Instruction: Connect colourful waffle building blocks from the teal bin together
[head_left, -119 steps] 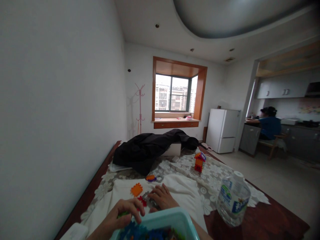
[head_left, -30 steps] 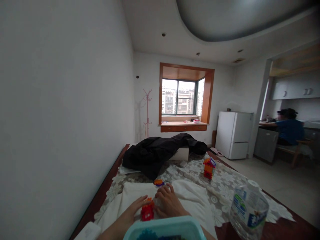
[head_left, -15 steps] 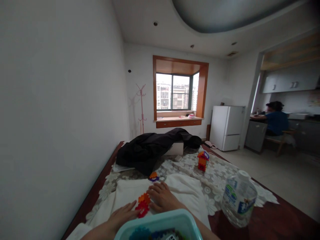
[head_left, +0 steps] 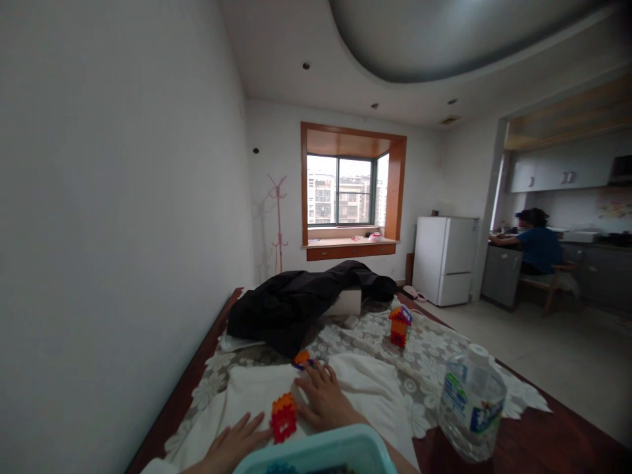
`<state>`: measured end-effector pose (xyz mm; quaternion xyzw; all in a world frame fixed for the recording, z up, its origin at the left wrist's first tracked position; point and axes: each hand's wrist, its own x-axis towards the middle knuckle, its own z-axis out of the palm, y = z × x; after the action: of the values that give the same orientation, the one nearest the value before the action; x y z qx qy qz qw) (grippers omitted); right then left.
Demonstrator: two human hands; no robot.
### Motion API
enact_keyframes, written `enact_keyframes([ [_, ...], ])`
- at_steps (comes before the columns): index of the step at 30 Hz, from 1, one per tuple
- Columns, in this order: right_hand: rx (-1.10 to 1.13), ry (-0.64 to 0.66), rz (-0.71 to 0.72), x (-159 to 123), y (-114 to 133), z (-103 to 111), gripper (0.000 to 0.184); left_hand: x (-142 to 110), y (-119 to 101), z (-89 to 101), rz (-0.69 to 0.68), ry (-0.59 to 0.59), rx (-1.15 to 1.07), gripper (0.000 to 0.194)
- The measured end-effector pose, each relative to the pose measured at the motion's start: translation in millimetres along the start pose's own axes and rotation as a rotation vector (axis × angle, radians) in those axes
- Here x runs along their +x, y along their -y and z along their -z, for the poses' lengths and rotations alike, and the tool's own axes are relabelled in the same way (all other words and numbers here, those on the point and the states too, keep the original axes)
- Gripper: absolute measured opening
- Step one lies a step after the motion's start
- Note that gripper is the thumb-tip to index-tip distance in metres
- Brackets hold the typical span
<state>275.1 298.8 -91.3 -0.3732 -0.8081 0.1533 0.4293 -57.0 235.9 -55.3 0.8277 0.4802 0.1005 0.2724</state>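
Note:
A small stack of red and orange interlocking toy blocks stands on a white cloth on the table. My left hand lies flat just left of it, fingertips touching its base. My right hand rests on the cloth right of the stack, thumb against it, fingers spread. A loose orange and purple piece lies just beyond my right fingertips. A teal bin of blocks sits at the bottom edge. A finished little block house stands farther back.
A plastic water bottle stands at the right on the dark wooden table. A black jacket lies heaped at the far end. White wall close on the left. A seated person is at a kitchen counter beside a white fridge.
Over four seconds my hands joined loose red and orange pieces into a standing stack. In the last half second my left hand slid down and left; the view tilted slightly.

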Motion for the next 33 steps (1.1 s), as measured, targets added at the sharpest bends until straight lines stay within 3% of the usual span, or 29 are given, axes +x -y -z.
enact_keyframes([
  [3,-0.04,-0.056,-0.074,0,-9,-7,0.073,9,1,-4.8,0.038,-0.1,0.021,0.073],
  [7,-0.143,0.077,-0.169,2,1,-1,0.072,25,-2,-10.7,0.055,-0.271,0.056,0.053],
  [11,-0.224,0.181,-0.082,5,19,15,0.062,40,-3,-22.6,0.013,-0.4,0.1,0.047],
  [14,-0.25,0.123,-0.071,7,19,17,0.06,56,10,-35.9,-0.031,-0.476,0.103,0.049],
  [17,-0.311,0.071,-0.224,9,11,8,0.064,74,27,-48.7,-0.085,-0.483,0.104,0.057],
  [19,-0.34,0.093,-0.281,11,7,3,0.065,84,29,-53.1,-0.128,-0.387,0.203,0.068],
  [21,-0.348,0.126,-0.264,13,7,1,0.063,91,19,-51.8,-0.076,-0.286,0.308,0.068],
  [23,-0.345,0.126,-0.237,15,10,3,0.057,93,-2,-44.9,0.025,-0.225,0.37,0.066],
  [25,-0.326,0.092,-0.215,16,14,6,0.049,94,-26,-35.8,0.03,-0.152,0.356,0.069],
  [29,-0.229,-0.007,-0.124,14,17,12,0.04,95,-46,-28.2,-0.062,-0.324,0.16,0.063],
  [33,-0.108,-0.038,-0.098,11,11,9,0.045,100,-27,-40.1,-0.151,-0.404,-0.003,0.06],
])
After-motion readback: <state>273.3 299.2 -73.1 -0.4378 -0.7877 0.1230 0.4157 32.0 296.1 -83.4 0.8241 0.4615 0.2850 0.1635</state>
